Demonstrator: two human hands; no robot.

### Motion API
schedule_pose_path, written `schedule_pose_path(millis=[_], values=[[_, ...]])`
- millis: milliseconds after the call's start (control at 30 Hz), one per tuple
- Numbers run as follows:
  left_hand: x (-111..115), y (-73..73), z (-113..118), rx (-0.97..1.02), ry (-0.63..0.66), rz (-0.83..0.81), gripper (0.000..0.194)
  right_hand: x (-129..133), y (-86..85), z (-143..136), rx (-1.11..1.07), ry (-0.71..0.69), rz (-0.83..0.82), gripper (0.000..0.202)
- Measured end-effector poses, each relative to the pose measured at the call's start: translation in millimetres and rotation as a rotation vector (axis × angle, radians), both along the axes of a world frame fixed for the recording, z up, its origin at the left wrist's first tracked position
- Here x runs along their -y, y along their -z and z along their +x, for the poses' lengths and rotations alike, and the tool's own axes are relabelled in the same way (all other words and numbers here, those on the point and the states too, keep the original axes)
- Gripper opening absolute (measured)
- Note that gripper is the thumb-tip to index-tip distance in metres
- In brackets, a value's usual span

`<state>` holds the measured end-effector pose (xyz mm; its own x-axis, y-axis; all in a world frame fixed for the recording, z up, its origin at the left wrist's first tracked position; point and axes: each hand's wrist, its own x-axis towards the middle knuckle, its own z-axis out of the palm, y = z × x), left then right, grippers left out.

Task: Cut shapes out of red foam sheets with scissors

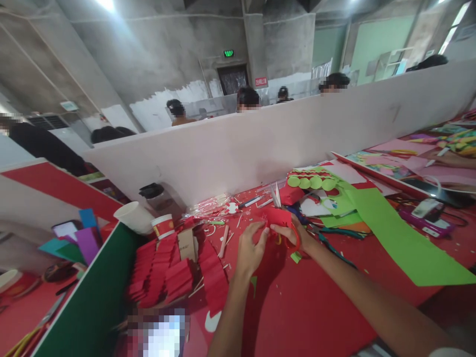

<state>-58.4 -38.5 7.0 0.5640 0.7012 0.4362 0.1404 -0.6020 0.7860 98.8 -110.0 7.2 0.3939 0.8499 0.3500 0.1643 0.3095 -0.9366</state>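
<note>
Over the red table (290,307), my left hand (253,245) pinches a small piece of red paper (278,216). My right hand (297,233) is closed around scissors (296,239) with an orange-red handle loop; their blades are hidden by the hand and the paper. Both hands are close together at the paper's lower edge. Just below the right hand lies a small green scrap (296,257). Behind the paper, the pointed blades of another pair of scissors (275,195) stick up.
Stacked red folded strips (159,267), a paper cup (162,226) and a white roll (134,218) stand left, beside a green divider (96,292). Light-green sheets (401,233) and teal-handled pliers (340,232) lie right. A white partition (238,148) runs behind; people sit beyond it.
</note>
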Motion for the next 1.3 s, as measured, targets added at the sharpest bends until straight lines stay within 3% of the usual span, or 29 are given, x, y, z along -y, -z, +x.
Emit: schedule_pose_path(millis=[133,500,700,1100,1300], values=[[-2.6,1.9,0.8,0.023,0.006,-0.007,0.027,2.2,-4.9,-1.0,0.030,0.033,-0.001,0.031],[-2.5,4.2,3.5,0.059,0.007,-0.188,0.022,-1.2,3.4,1.8,0.105,-0.021,0.010,0.027],[-6.4,5.5,2.1,0.060,-0.085,-0.175,0.026,-2.1,8.8,0.1,0.100,-0.121,-0.024,0.032],[-1.5,-2.5,5.7,0.175,-0.050,-0.248,0.029,-7.5,12.8,3.8,0.113,-0.081,0.031,0.033],[-5.9,3.5,5.4,0.148,-0.058,-0.238,0.029,-8.9,17.8,3.5,0.185,-0.058,0.029,0.034]])
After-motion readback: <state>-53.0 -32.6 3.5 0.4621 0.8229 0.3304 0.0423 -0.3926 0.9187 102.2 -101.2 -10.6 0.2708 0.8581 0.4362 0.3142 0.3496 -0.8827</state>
